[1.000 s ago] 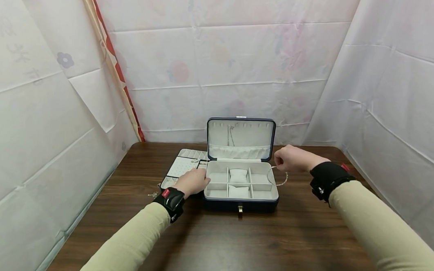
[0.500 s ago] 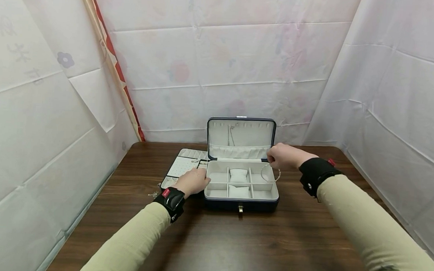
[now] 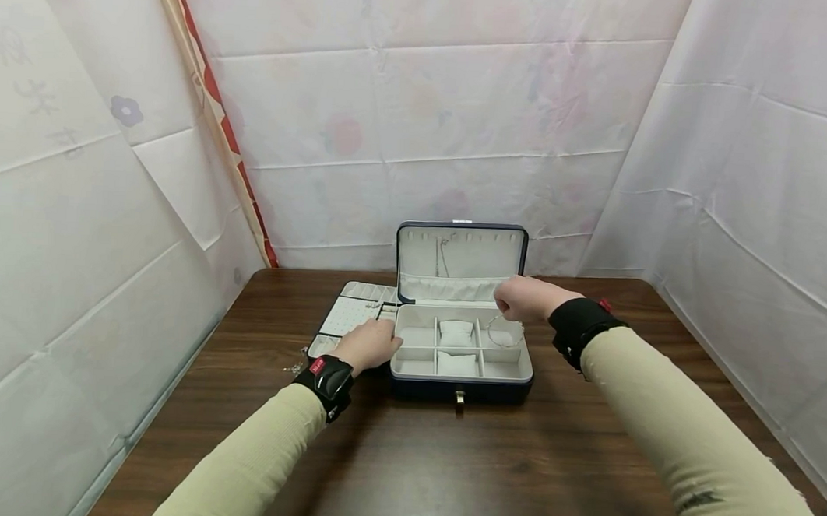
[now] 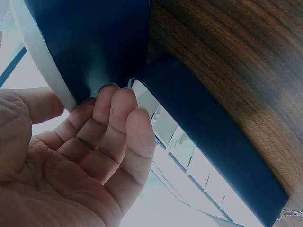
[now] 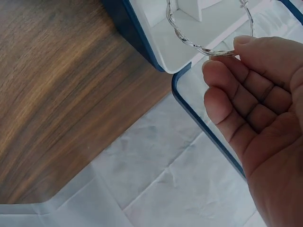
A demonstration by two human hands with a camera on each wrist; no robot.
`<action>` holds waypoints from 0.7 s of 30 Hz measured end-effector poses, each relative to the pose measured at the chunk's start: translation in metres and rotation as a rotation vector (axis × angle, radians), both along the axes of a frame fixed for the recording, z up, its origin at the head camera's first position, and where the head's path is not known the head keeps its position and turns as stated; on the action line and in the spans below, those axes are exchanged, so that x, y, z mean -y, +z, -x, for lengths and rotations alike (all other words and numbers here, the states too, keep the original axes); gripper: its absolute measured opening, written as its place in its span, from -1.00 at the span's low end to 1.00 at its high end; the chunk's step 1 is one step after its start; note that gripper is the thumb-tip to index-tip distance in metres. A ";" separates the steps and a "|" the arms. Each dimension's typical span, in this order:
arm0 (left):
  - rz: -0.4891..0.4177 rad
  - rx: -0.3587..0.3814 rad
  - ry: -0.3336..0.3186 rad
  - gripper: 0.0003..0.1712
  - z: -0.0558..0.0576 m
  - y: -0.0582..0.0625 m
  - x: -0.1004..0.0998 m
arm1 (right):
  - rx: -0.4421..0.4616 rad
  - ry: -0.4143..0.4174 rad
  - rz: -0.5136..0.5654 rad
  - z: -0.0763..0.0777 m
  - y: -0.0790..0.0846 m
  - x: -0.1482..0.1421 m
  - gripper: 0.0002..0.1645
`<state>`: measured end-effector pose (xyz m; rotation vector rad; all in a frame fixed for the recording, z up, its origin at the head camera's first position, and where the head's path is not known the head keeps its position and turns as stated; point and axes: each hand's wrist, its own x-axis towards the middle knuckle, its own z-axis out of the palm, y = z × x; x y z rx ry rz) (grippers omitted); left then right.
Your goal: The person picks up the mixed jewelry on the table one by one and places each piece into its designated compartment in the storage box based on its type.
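An open navy jewelry box (image 3: 421, 389) with a white lining stands on the table. My left hand (image 3: 367, 344) grips its left wall; in the left wrist view the thumb lies over the white rim and the fingertips meet the blue side. Thumb and fingers of my right hand (image 3: 532, 297) pinch a thin, twisted silver bracelet (image 5: 182, 38). The bracelet hangs over the back right compartment in the head view. White cushions (image 3: 455, 333) fill the two middle compartments. A necklace (image 3: 445, 256) hangs inside the raised lid (image 3: 480, 257).
Left of the box lies a white tray (image 3: 349, 317) with a navy edge, holding small jewelry pieces. A silver chain (image 3: 295, 366) rests on the brown table (image 3: 444, 470) beside it. White sheets (image 3: 450, 104) enclose the table's back and sides.
My right hand has moved left with the bracelet, from beyond the box's right edge to over the back right compartment. The left hand keeps its place on the box.
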<state>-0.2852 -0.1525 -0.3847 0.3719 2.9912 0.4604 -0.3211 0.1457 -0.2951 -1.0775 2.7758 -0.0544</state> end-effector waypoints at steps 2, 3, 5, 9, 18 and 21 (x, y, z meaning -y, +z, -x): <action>0.000 -0.005 -0.002 -0.69 0.000 -0.001 0.000 | 0.001 -0.002 -0.019 0.001 -0.002 0.003 -0.72; -0.001 -0.006 -0.003 -0.69 0.000 -0.001 0.000 | -0.004 0.001 -0.029 0.002 -0.002 0.004 -0.73; 0.000 -0.008 -0.005 -0.68 -0.001 -0.001 0.000 | -0.016 0.011 -0.042 0.003 -0.003 0.006 -0.73; -0.001 -0.003 -0.004 -0.68 -0.001 -0.001 0.000 | -0.054 0.030 -0.052 0.005 -0.006 0.010 -0.73; -0.006 0.016 0.006 -0.69 0.000 0.000 0.000 | -0.121 0.028 -0.077 0.007 -0.011 0.014 -0.74; -0.004 0.012 0.007 -0.68 0.000 0.000 0.000 | -0.125 0.020 -0.074 0.007 -0.011 0.014 -0.76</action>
